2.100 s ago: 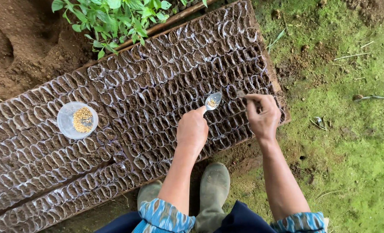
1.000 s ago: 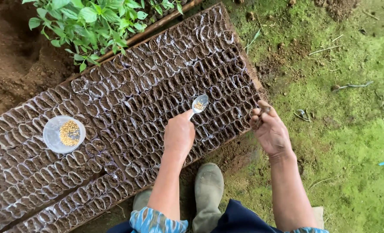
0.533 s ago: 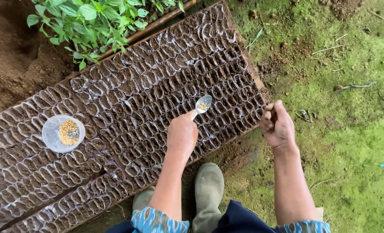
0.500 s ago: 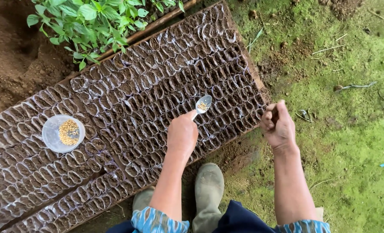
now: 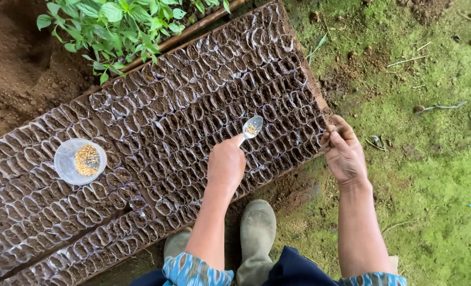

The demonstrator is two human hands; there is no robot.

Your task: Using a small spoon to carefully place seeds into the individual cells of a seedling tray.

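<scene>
Spoon (image 5: 253, 127) with a little heap of pale seeds is in my left hand (image 5: 226, 164), fingers clamped round the handle, bowl of it hovering over the rows of small soil-filled plastic bags (image 5: 193, 122) packed together on the ground. My right hand (image 5: 344, 153) is off past the right end of the bags, fingers curled in and pinched together, but I can't tell if there's a seed between them. Looks to me like I'm mid-sowing: pick seeds off the spoon, drop them bag by bag. Next bit needs a steady spoon and a careful pinch so nothing spills. Way off to the left of my spoon hand sits a clear round tub (image 5: 80, 161) of the same seeds, on top of the bags. No labels anywhere. Leafy green seedlings (image 5: 113, 26) beyond, mossy ground (image 5: 431, 132) to the right, my boots (image 5: 256, 233) below.
</scene>
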